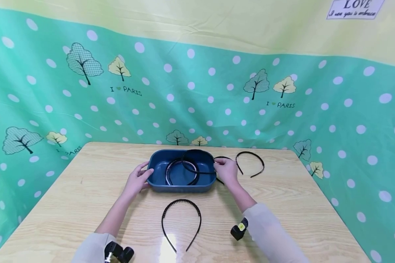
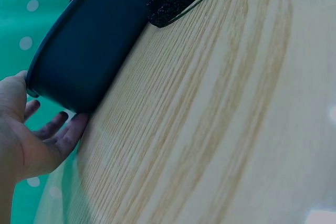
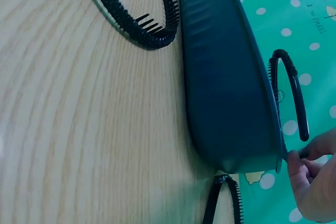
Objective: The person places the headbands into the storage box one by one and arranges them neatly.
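A dark blue oblong plastic basin [image 1: 184,189] sits toward the back of the table. My left hand [image 1: 135,180] grips its left end, thumb at the rim and fingers against the outer wall. With its fingertips, my right hand [image 1: 227,171] pinches one end of a black headband [image 3: 300,106] at the basin's right rim. The band's arch reaches over the basin. Inside lie other headbands [image 1: 167,174], one with a pale shine; how many overlap there I cannot tell. Nearer me on the table is a toothed black headband [image 1: 181,200], sparkly in the wrist views.
Right of the basin lies a black headband [image 1: 262,163], with another [image 1: 222,158] partly hidden behind my right hand. The wooden table [image 1: 85,190] meets a green dotted cloth [image 1: 191,109] at the back and sides.
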Demonstrator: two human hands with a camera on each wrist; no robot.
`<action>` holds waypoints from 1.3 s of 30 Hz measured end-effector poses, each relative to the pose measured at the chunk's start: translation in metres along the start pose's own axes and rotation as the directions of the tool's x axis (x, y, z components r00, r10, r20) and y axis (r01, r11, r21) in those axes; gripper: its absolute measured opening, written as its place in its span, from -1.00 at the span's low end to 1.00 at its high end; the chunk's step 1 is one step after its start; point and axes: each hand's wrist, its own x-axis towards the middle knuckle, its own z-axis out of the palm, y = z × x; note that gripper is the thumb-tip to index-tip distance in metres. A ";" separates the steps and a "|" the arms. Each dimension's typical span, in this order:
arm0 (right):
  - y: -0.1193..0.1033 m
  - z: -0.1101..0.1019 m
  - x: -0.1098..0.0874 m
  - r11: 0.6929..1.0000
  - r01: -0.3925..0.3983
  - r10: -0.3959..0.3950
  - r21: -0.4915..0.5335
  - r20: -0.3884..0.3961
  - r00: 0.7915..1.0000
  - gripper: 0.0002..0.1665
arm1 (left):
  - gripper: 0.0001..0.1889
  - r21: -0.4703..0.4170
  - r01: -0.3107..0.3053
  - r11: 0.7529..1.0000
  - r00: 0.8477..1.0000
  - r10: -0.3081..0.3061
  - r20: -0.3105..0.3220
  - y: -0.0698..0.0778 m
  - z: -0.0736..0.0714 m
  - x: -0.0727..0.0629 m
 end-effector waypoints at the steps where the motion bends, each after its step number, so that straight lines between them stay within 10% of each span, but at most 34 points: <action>1: -0.001 0.001 0.000 1.000 0.000 0.000 0.001 0.002 1.000 -0.70 | -0.35 0.000 -0.001 1.000 1.000 0.001 0.000 0.000 0.000 0.000; 24: -0.010 0.026 -0.007 0.998 0.031 -0.031 -0.062 -0.001 1.000 -0.75 | -0.35 -0.008 0.000 1.000 1.000 0.000 0.006 0.000 -0.001 0.000; 39: -0.014 0.021 -0.003 0.995 0.015 0.000 -0.103 0.153 0.988 -0.70 | -0.34 -0.004 0.005 1.000 1.000 -0.005 0.005 0.000 -0.001 0.000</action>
